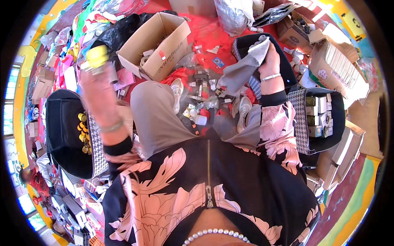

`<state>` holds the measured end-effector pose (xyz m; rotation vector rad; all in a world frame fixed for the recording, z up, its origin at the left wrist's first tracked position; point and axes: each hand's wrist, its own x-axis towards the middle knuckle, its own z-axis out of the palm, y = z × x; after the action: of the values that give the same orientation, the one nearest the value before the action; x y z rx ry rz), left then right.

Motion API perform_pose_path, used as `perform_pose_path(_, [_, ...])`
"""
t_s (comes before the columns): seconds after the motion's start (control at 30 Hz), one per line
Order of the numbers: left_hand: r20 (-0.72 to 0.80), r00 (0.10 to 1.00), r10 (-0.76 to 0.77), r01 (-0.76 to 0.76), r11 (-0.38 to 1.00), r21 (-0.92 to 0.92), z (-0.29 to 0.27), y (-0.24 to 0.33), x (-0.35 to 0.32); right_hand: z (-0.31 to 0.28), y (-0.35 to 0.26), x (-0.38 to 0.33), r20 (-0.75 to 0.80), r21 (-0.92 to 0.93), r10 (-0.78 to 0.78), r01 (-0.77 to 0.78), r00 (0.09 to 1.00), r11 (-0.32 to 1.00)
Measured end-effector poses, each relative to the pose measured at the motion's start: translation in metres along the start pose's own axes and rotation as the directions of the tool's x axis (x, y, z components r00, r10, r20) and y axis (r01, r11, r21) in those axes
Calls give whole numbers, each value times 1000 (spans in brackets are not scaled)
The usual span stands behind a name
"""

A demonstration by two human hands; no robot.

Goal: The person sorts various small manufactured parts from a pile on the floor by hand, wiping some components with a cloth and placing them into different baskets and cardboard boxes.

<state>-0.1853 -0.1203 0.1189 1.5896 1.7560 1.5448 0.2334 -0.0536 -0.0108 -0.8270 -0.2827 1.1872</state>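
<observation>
My left hand (pixel 98 92), smeared by motion, is raised at the left with its fingers closed round a small yellow-topped bottle (pixel 97 57). Below it stands a black-lined fabric bin (pixel 63 123) with several yellow and gold-topped bottles (pixel 83 133) along its inner side. My right hand (pixel 271 61) grips a grey cloth (pixel 242 74) by its upper end, and the cloth hangs toward the floor. Just behind the cloth is another black-lined bin (pixel 287 57) with a houndstooth outside. A third such bin (pixel 301 123), at my right, holds several small boxes (pixel 318 117).
An open cardboard box (pixel 174 53) stands ahead on red sheeting. Small items and a white jar (pixel 200 120) litter the floor between my shoes. Packed cartons (pixel 340 65) crowd the right; bags and clutter (pixel 76 209) fill the left.
</observation>
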Motion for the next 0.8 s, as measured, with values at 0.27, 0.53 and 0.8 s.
perform_pose_path(0.27, [-332, 848, -413, -229, 280, -932, -200, -142, 14, -46, -49, -6, -32, 195, -129, 133, 991, 972])
perform_pose_path(0.53, [-497, 859, -122, 295, 912, 285, -170, -146, -38, -82, -64, -8, -40, 262, -159, 164, 987, 951])
perform_pose_path(0.8, [-475, 866, 154, 322, 555, 767, -172, -160, -7, -100, -86, -19, 52, 268, -179, 158, 983, 950])
